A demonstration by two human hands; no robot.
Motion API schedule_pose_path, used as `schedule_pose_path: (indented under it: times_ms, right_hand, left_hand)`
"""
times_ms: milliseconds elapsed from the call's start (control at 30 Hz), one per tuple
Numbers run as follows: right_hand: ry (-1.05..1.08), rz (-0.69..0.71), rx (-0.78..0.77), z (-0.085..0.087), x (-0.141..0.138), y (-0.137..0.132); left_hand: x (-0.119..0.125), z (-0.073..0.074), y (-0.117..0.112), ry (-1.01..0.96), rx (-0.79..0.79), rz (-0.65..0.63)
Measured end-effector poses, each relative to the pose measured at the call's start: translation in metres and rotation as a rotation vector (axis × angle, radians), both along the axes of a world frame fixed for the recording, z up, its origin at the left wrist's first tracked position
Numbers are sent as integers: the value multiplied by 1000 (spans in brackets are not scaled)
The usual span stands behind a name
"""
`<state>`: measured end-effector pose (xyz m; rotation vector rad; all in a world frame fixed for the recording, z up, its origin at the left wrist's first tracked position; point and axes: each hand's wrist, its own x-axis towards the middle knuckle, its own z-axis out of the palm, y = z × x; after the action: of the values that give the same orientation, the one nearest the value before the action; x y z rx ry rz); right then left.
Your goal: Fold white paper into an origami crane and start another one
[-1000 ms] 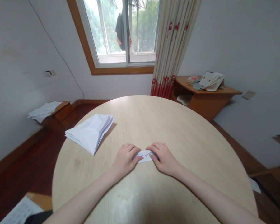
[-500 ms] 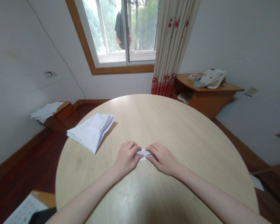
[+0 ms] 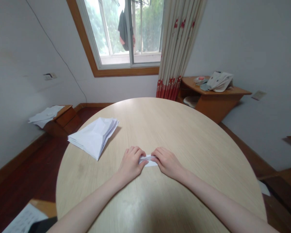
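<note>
A small folded piece of white paper [image 3: 150, 163] lies on the round wooden table [image 3: 181, 129], between my two hands. Its left end is pinched by my left hand [image 3: 132, 163], the thumb in front and the fingers curled over the back. On the other end, my right hand [image 3: 168, 163] grips the raised upper flap, and its fingers hide that part. The lower strip of the paper shows flat against the tabletop. Farther off, to the left, stands a larger white folded paper stack [image 3: 94, 136] with layered edges.
Beyond the table are a window [image 3: 145, 32] and a patterned curtain [image 3: 179, 42]. A wooden desk [image 3: 213, 100] at the back right carries a cloth bag [image 3: 220, 81]. Papers [image 3: 47, 115] rest on a low cabinet [image 3: 68, 119] at the left.
My right thumb has moved up and back from the paper's front edge, so more of the lower strip shows. My left hand keeps its pinch. The view has shifted slightly.
</note>
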<state>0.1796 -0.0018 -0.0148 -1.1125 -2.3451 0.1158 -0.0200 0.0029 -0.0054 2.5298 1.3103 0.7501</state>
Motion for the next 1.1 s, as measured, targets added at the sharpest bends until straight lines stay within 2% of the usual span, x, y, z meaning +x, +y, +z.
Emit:
schedule_pose_path:
  times_ms: [233,500,633,800,933,1100]
  right_hand:
    - [-31,36,19,-1,-1,1]
    - [-226,123,163,5,3,-5]
    - [-288,158,204,9,5,-8]
    - [-323,167,245,9,6,-9]
    - [-355,120,195,11,7,-12]
    - [-432,75,36,23,4,-25]
  left_hand:
    - [0,-3,1,13,17,-19]
    - [-1,-1,3,-23,37,-41]
    - [-4,3,3,19,84,-110]
    - [-8,1,6,-10,111,-250]
    - [-11,0,8,-4,81,-356]
    - [-12,3,6,-15,-9,-336]
